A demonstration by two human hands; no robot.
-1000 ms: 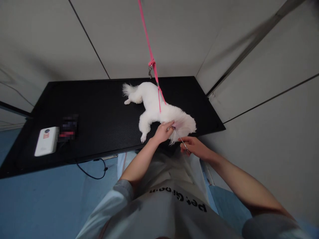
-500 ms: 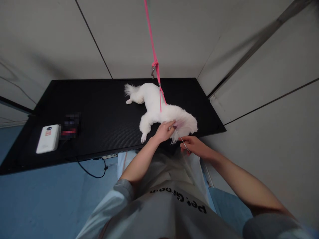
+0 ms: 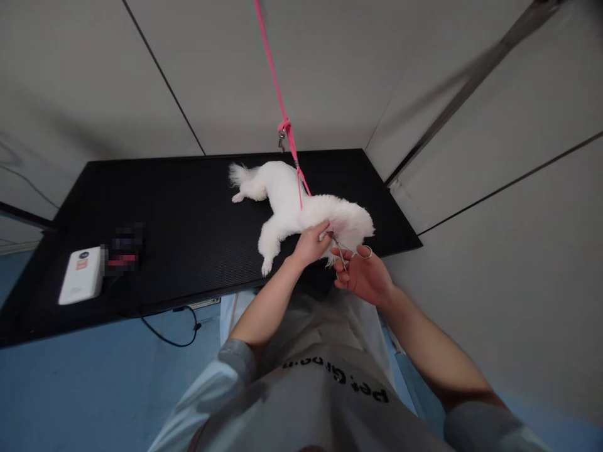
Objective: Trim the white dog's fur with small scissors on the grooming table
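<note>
A white dog [image 3: 282, 188] lies on its side on a black grooming table [image 3: 179, 207], its head towards the right. The pink inside of its ear [image 3: 340, 226] is turned up. My left hand [image 3: 311, 245] is closed on the near edge of the ear. Just right of it, my right hand [image 3: 370, 276] holds slim metal ring-handled forceps [image 3: 340, 251]. Their handles are spread, with one ring by the thumb and the other at the fingers. The tip is at a dark spot in the ear opening, partly hidden by my left fingers.
A pink leash [image 3: 273, 63] with a metal clip [image 3: 281, 139] runs down to a loop around the dog. On the table's left lie a white phone-like device [image 3: 81, 276] and a blurred dark-and-red item [image 3: 125, 251]. A black cable [image 3: 174, 342] hangs below the front edge.
My right hand has turned palm up and the forceps' handles have spread, showing a ring. My left hand stays at the ear. The view has shifted slightly.
</note>
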